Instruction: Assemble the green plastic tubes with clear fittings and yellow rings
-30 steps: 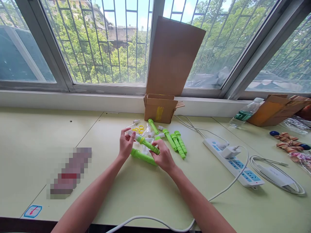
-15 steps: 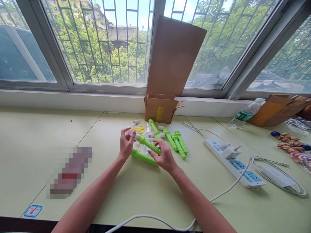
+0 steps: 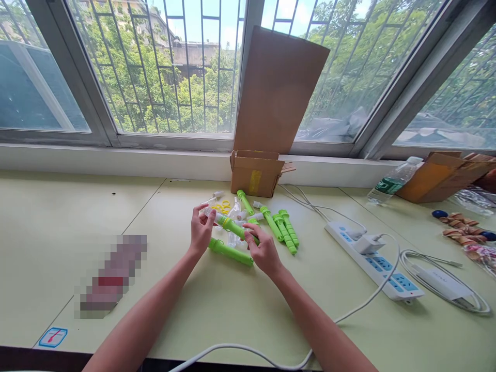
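A light-green plastic tube with a clear cap and a yellow ring lies slanted between my hands, above the table. My left hand is closed around its clear end, thumb and fingers pinching it. Around the green lower end, my right hand is closed too, hiding the tip. Just below the held tube, another green tube rests on the table. Behind it lie yellow rings, clear plastic pieces and several more green tubes, some with ridged ends.
Behind the parts a cardboard box stands with its flap raised against the window. To the right are a white power strip, a coiled cable with an adapter and a plastic bottle. A loose white cable crosses the front edge.
My right hand has shifted slightly along the held tube toward its lower end, with the fingers now curled more tightly. The left hand has stayed in place.
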Demonstrator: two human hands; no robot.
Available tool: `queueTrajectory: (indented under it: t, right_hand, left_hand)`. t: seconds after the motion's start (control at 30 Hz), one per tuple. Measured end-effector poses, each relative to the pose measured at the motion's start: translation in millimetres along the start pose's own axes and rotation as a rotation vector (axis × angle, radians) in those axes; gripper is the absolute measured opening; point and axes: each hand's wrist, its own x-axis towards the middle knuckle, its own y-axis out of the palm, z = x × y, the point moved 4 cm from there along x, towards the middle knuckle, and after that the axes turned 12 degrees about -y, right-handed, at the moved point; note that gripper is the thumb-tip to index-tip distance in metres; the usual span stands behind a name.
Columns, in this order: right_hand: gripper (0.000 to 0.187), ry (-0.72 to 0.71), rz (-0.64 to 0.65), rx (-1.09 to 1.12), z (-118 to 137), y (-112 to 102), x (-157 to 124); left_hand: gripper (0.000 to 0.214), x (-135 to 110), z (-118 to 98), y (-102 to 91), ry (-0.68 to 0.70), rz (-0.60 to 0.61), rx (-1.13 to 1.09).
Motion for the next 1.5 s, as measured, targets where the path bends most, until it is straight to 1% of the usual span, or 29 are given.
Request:
queueTrajectory:
  t: [0.07, 0.13, 0.27, 0.43, 0.6, 0.73, 0.83, 0.93, 1.07, 1.27, 1.37, 1.5]
  right_hand:
    - [0.030, 0.022, 0.018, 0.058, 1, 2, 0]
    - [0.031, 0.014, 0.019, 0.091, 3, 3, 1]
    - [0.036, 0.004, 0.002, 0.039, 5, 0, 2]
    - [0.047, -0.100, -0.046, -0.018, 10, -3, 3]
    - [0.041, -0.123, -0.070, -0.022, 11, -3, 3]
    - [0.035, -0.093, -0.110, -0.015, 7, -4, 2]
    - [0.032, -0.045, -0.085, -0.021, 3, -3, 1]
    - [0.033, -0.028, -0.050, -0.027, 1, 0, 1]
    - [0.033, -0.062, -0.037, -0.038, 4, 0, 1]
    - [0.041, -0.154, -0.040, -0.072, 11, -1, 4]
    - [0.040, -0.182, -0.042, -0.086, 11, -1, 4]
    - [0.033, -0.158, -0.025, -0.109, 7, 0, 2]
  left_hand:
    - [0.045, 0, 1, -0.2, -0.004, 0.001, -0.001]
    - [0.046, 0, 1, -0.2, -0.008, 0.001, -0.002]
    - [0.046, -1, 1, 0.1, -0.011, 0.003, -0.002]
    - [0.046, -1, 1, 0.2, -0.012, -0.003, -0.006]
    - [0.046, -1, 1, 1.0, -0.010, 0.002, -0.003]
    - [0.047, 0, 2, 0.3, -0.018, 0.000, -0.017]
    - [0.048, 1, 3, -0.6, -0.022, -0.006, -0.024]
    - [0.049, 1, 3, -1.3, -0.019, -0.013, -0.021]
    - [0.049, 0, 3, -1.1, -0.017, -0.014, -0.012]
    - [0.047, -3, 2, 0.7, -0.011, 0.000, 0.006]
    - [0.046, -3, 2, 1.1, -0.013, 0.004, 0.003]
    - [0.045, -3, 2, 1.4, -0.015, 0.000, 0.008]
